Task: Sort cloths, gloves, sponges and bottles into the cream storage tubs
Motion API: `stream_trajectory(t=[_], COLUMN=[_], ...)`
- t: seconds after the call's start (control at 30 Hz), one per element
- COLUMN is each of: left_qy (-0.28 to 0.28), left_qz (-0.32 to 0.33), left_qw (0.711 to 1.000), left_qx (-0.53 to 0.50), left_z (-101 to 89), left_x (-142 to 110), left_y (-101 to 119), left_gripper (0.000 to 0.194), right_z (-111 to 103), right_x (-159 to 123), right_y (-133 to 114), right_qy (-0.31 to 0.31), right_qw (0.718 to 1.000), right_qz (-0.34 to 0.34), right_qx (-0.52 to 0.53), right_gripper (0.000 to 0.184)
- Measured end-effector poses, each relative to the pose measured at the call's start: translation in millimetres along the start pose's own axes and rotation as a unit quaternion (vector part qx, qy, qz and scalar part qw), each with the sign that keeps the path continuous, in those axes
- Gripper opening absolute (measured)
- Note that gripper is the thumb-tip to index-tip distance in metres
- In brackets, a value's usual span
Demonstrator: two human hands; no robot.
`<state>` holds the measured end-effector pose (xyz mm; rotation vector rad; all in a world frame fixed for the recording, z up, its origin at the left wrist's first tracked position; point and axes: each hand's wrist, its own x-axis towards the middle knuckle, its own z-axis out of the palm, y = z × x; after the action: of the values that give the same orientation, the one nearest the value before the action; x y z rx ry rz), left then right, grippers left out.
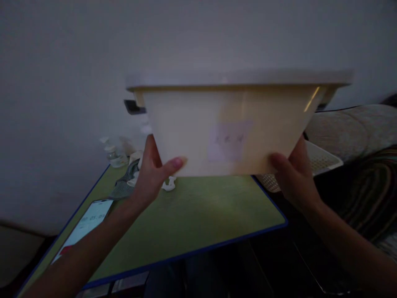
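Note:
Held up in front of me is a cream plastic storage bin (186, 128) with a pale lid (238, 78) on top. A light purple paper label (228, 142) is on its near wall, its marks too blurred to read. My left hand (151, 174) grips the lower left corner, thumb on the near wall and fingers hidden around the side. At the lower right corner my right hand (291, 174) does the same. The bin is level and appears raised above the green table (198, 223). Its contents are hidden.
A phone (88, 221) with a timer on its screen lies at the table's left. Behind it are a grey cloth (124, 186), pump bottles (114, 155) and a small white object (169, 183). A white perforated basket (322, 159) and a sofa (356, 124) are to the right.

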<state>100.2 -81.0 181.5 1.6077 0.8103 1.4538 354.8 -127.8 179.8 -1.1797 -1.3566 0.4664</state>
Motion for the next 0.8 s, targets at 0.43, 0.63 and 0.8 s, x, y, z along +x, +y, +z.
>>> stream_trajectory(t=[0.43,0.63,0.8], left_qy=[0.041,0.082,0.067], left_qz=[-0.121,-0.126,-0.105], left_qw=[0.99,0.988,0.992], left_qx=[-0.055,-0.042,-0.031], left_z=[-2.3,-0.1,-5.4], left_x=[-62.7,-69.7,-70.8], left_y=[-114.7,-138.5,-150.0], left_gripper=[0.064,0.066,0.063], right_z=[57.1,67.2,67.6], right_x=[-77.9,-74.0,-71.1], right_y=[91.2,113.4,121.7], right_qy=[0.102,0.109,0.071], right_qw=[0.99,0.992,0.997], right_qz=[0.09,0.052,0.006], right_qx=[0.027,0.019,0.032], right_gripper=[0.047,0.054,0.057])
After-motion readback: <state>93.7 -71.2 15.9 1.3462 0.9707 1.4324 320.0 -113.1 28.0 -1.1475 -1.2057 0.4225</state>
